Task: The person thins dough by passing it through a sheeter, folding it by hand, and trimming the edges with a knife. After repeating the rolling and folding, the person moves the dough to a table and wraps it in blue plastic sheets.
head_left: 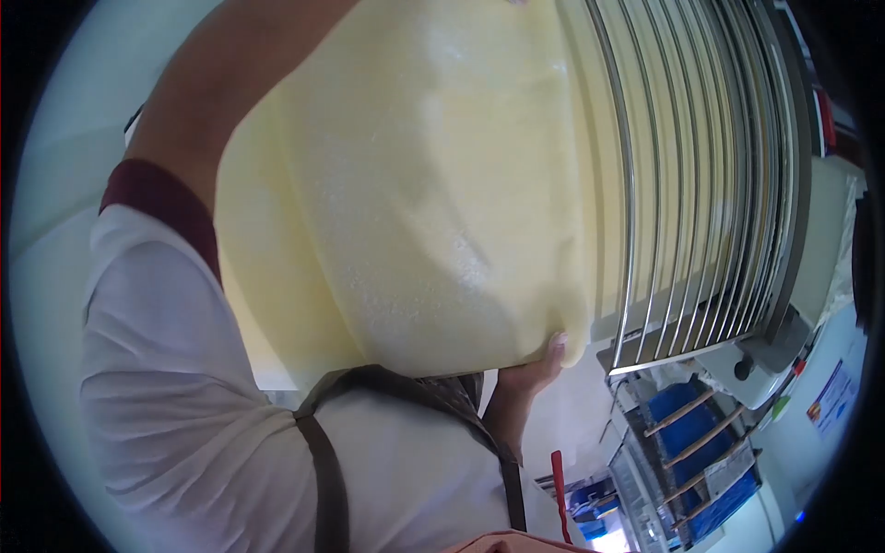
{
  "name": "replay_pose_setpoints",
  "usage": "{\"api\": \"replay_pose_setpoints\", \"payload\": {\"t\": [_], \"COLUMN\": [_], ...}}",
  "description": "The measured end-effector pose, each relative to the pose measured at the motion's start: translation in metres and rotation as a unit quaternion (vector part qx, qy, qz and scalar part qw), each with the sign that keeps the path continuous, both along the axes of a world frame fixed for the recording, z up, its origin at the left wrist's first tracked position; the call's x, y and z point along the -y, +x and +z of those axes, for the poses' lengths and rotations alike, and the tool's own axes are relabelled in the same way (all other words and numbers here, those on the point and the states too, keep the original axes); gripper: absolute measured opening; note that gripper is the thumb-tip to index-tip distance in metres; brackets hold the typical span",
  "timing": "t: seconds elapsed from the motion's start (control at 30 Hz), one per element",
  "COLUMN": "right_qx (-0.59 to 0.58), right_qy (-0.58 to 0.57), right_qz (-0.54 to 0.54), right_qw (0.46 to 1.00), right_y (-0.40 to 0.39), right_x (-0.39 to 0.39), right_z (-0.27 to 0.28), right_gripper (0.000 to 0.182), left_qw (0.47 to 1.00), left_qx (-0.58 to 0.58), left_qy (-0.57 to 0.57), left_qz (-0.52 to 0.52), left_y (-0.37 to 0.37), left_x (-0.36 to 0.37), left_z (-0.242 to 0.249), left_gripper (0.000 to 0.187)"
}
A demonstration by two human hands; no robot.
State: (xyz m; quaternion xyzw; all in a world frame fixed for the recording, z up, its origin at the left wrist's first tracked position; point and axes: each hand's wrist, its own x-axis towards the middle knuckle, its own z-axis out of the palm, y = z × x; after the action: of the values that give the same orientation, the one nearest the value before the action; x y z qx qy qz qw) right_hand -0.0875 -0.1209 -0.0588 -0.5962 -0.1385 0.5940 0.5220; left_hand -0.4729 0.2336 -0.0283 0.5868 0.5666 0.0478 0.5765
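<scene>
A broad, pale yellow sheet of dough (442, 203), dusted with flour in places, fills the middle of the view. It lies in layers, with a lower layer (263, 230) showing along its left side. At the near right corner, my right hand (539, 369) grips the dough's edge, thumb on top and the other fingers hidden underneath. My left arm (235, 83) reaches over the dough's far left side. Only a sliver of fingertips (518, 2), apparently of my left hand, shows at the top edge, so its grip is hidden.
Along the right stands a machine with a metal wire guard (659, 184) over the dough. Below it are blue containers (691, 433) with wooden rods across them. A brown apron (378, 382) covers my front, close to the dough's near edge.
</scene>
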Motion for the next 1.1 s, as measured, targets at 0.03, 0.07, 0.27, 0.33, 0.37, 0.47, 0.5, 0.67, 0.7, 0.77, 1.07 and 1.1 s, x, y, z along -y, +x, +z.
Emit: {"api": "replay_pose_setpoints", "payload": {"t": [0.03,0.07,0.27,0.33,0.37,0.47,0.5,0.67,0.7,0.77,1.07,1.1], "right_qx": [-0.025,-0.029,0.069,0.125,0.222,0.131,0.131,0.155,0.202,0.322,0.487,0.454], "right_qy": [0.01,0.011,0.177,0.346,0.407,0.522,0.531,0.391,0.324,0.316,0.474,0.512], "right_qz": [0.057,0.053,0.142,0.207,0.212,0.346,0.346,0.407,0.426,0.49,0.495,0.515], "right_qw": [0.998,0.998,0.971,0.907,0.86,0.769,0.763,0.811,0.82,0.746,0.541,0.516], "right_y": [0.009,0.01,-0.001,0.003,-0.013,-0.01,-0.007,0.014,0.01,0.022,-0.037,-0.064], "right_x": [-0.005,-0.01,-0.068,-0.095,-0.102,-0.145,-0.155,-0.172,-0.158,-0.141,-0.057,-0.046], "right_z": [-0.002,0.004,0.083,0.111,0.143,0.189,0.19,0.129,0.119,0.065,0.073,0.074], "right_gripper": [0.06,0.059,0.052,0.05,0.053,0.053,0.048,0.038,0.044,0.045,0.048,0.049], "left_qw": [1.0,0.998,0.914,0.892,0.885,0.783,0.762,0.623,0.644,0.667,0.623,0.61], "left_qx": [-0.001,0.002,-0.175,-0.071,0.05,0.019,0.027,0.063,-0.01,-0.091,-0.241,-0.174], "left_qy": [0.027,0.057,0.23,0.328,0.388,0.484,0.493,0.538,0.511,0.379,0.32,0.278], "left_qz": [-0.003,-0.005,0.285,0.303,0.251,0.389,0.419,0.564,0.57,0.635,0.672,0.721], "left_y": [0.0,0.003,-0.006,-0.066,-0.11,-0.115,-0.116,-0.021,0.017,0.068,0.123,0.112], "left_x": [0.004,0.016,0.149,0.197,0.212,0.328,0.366,0.519,0.538,0.58,0.616,0.613], "left_z": [0.005,0.014,0.145,0.167,0.163,0.222,0.222,0.119,0.097,0.019,-0.015,-0.018], "left_gripper": [0.075,0.073,0.054,0.044,0.038,0.043,0.041,0.031,0.034,0.044,0.051,0.046]}}
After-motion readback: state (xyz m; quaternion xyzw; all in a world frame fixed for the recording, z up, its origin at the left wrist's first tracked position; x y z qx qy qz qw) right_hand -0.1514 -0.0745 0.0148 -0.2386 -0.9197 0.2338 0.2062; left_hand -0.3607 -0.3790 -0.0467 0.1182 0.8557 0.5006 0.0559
